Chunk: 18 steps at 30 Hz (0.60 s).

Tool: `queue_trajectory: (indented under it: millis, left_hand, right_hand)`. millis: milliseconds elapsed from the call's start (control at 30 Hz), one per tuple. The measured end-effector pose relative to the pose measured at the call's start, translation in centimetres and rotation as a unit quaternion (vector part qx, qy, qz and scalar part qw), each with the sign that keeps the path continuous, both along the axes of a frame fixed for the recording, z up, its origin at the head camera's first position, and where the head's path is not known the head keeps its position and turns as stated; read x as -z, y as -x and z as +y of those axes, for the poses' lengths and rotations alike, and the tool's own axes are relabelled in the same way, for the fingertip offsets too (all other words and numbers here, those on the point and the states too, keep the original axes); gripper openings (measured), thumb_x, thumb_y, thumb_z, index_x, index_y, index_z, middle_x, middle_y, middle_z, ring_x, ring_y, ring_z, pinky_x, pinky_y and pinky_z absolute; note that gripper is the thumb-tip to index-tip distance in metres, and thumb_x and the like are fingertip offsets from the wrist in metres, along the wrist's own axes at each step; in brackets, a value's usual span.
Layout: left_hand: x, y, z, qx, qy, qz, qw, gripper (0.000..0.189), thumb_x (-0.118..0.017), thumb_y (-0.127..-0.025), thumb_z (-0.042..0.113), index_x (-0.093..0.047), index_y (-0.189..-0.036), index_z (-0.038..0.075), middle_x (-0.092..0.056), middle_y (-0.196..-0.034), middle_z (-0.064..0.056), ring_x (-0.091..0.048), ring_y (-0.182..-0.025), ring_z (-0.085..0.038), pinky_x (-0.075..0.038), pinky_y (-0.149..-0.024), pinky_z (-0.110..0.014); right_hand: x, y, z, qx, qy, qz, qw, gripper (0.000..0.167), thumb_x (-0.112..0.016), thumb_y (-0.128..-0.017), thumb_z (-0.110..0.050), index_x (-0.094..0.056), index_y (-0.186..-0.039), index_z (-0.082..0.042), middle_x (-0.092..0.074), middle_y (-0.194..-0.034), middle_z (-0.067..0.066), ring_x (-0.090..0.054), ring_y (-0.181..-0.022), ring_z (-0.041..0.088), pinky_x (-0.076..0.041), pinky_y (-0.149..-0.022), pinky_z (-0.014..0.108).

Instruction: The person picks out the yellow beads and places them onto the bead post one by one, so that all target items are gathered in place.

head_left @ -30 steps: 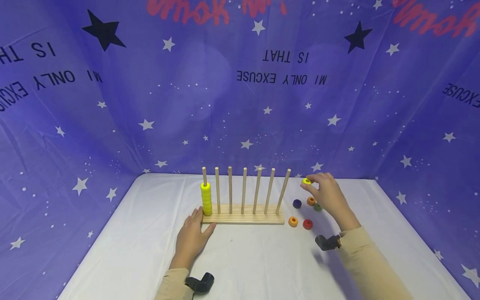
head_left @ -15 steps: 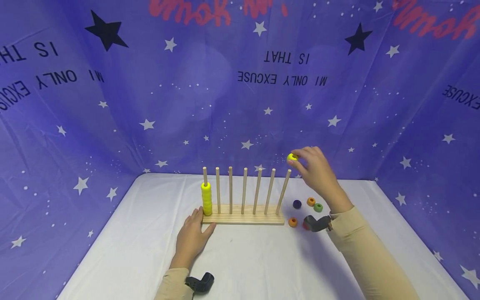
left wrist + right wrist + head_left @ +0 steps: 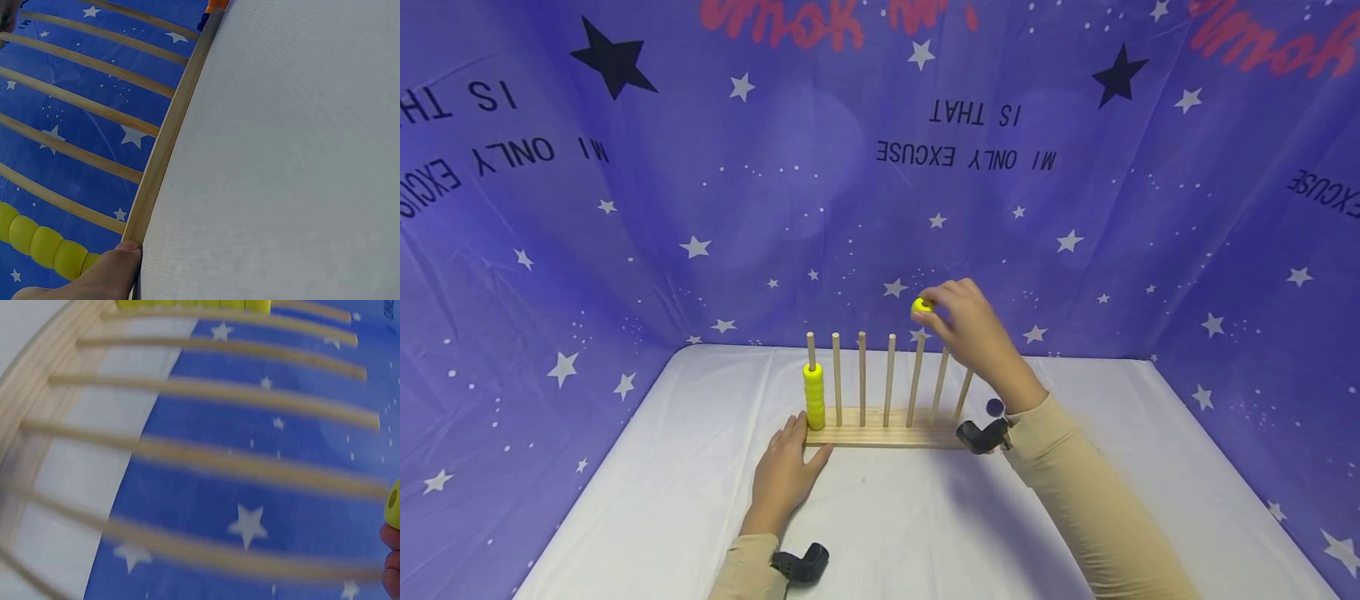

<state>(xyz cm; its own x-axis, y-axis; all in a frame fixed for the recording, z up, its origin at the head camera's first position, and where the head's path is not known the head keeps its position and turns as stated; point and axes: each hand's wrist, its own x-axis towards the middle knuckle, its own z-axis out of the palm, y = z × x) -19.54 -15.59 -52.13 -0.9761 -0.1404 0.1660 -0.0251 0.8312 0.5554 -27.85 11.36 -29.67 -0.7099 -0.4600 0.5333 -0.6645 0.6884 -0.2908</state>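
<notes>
In the head view my right hand (image 3: 972, 329) pinches a yellow bead (image 3: 922, 306) between thumb and fingertips. It hangs above the pegs, near the top of the third peg from the right. The bead and fingertips also show at the right wrist view's edge. A wooden peg rack (image 3: 887, 437) stands on the table. Its leftmost peg carries a stack of yellow beads (image 3: 814, 397), with the peg's tip bare above. My left hand (image 3: 784, 479) rests against the rack's left end, fingers extended and its thumb (image 3: 119, 265) touching the front edge of the base.
A dark blue bead (image 3: 995, 407) lies right of the rack; the right wrist and sleeve hide other loose beads there. White cloth covers the table (image 3: 880, 525). A purple star-printed curtain (image 3: 850, 208) hangs behind and along both sides.
My right hand has lifted the yellow bead and carried it left, from beyond the rack's right end to above its pegs. My left hand has stayed at the rack's left end.
</notes>
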Motion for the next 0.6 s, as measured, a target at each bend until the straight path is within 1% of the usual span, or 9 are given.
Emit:
queue_trajectory:
  millis: [133,267,333,433,500,533,600]
  left_hand:
    - [0.0,-0.1,0.0,0.001,-0.001,0.003,1.0000,0.081,-0.067,-0.091,0.048,-0.038,-0.151,0.002,-0.042,-0.154,-0.021,-0.041,-0.140,-0.046,-0.037,-0.113,-0.061]
    - [0.1,-0.2,-0.1,-0.001,-0.001,0.007,1.0000,0.080,-0.067,-0.091,0.047,-0.038,-0.151,0.002,-0.043,-0.153,-0.021,-0.042,-0.139,-0.046,-0.037,-0.113,-0.061]
    - [0.2,-0.2,-0.1,-0.002,0.000,0.006,1.0000,0.080,-0.067,-0.091,0.048,-0.039,-0.151,0.003,-0.043,-0.153,-0.020,-0.042,-0.140,-0.045,-0.037,-0.113,-0.061]
    - [0.2,-0.1,-0.2,-0.001,0.000,0.007,1.0000,0.080,-0.067,-0.091,0.048,-0.039,-0.151,0.003,-0.043,-0.153,-0.021,-0.042,-0.140,-0.045,-0.036,-0.114,-0.060]
    - [0.2,-0.1,-0.2,0.000,-0.002,0.005,1.0000,0.080,-0.067,-0.091,0.048,-0.039,-0.151,0.004,-0.043,-0.154,-0.021,-0.041,-0.140,-0.045,-0.035,-0.114,-0.060]
    - [0.2,-0.1,-0.3,0.001,-0.003,0.005,1.0000,0.080,-0.067,-0.091,0.048,-0.039,-0.151,0.004,-0.042,-0.154,-0.021,-0.041,-0.140,-0.046,-0.035,-0.115,-0.060]
    - [0.2,-0.1,-0.3,0.003,-0.004,0.005,1.0000,0.080,-0.067,-0.091,0.048,-0.039,-0.151,0.004,-0.042,-0.154,-0.021,-0.041,-0.140,-0.046,-0.035,-0.115,-0.060]
  right_hand:
    - [0.0,-0.1,-2.5,-0.022,-0.009,0.004,0.9997,0.030,-0.067,-0.094,-0.029,-0.069,-0.114,-0.006,-0.069,-0.102,0.005,-0.054,-0.100,0.024,-0.048,-0.088,0.038]
    - [0.2,-0.2,-5.2,-0.050,-0.020,0.018,0.9984,0.028,-0.068,-0.093,-0.028,-0.070,-0.111,-0.006,-0.070,-0.100,0.003,-0.054,-0.095,0.022,-0.048,-0.087,0.037]
    - [0.3,-0.3,-6.5,-0.063,-0.029,0.028,0.9972,0.027,-0.069,-0.093,-0.028,-0.070,-0.109,-0.007,-0.070,-0.098,0.002,-0.057,-0.094,0.021,-0.048,-0.093,0.037]
    - [0.4,-0.7,-8.3,-0.077,-0.040,0.039,0.9954,0.026,-0.068,-0.093,-0.029,-0.071,-0.108,-0.008,-0.070,-0.096,0.001,-0.057,-0.093,0.020,-0.049,-0.094,0.036]
    - [0.4,-1.0,-9.3,-0.085,-0.044,0.039,0.9947,0.026,-0.067,-0.094,-0.030,-0.071,-0.109,-0.008,-0.070,-0.097,0.000,-0.057,-0.093,0.019,-0.050,-0.092,0.033]
    - [0.4,-1.1,-9.8,-0.088,-0.045,0.036,0.9944,0.027,-0.067,-0.094,-0.030,-0.071,-0.110,-0.009,-0.070,-0.098,-0.001,-0.056,-0.093,0.019,-0.050,-0.087,0.032]
    - [0.5,-1.4,-10.6,-0.092,-0.045,0.033,0.9942,0.027,-0.066,-0.095,-0.030,-0.071,-0.111,-0.009,-0.070,-0.099,-0.001,-0.054,-0.094,0.018,-0.051,-0.085,0.029]
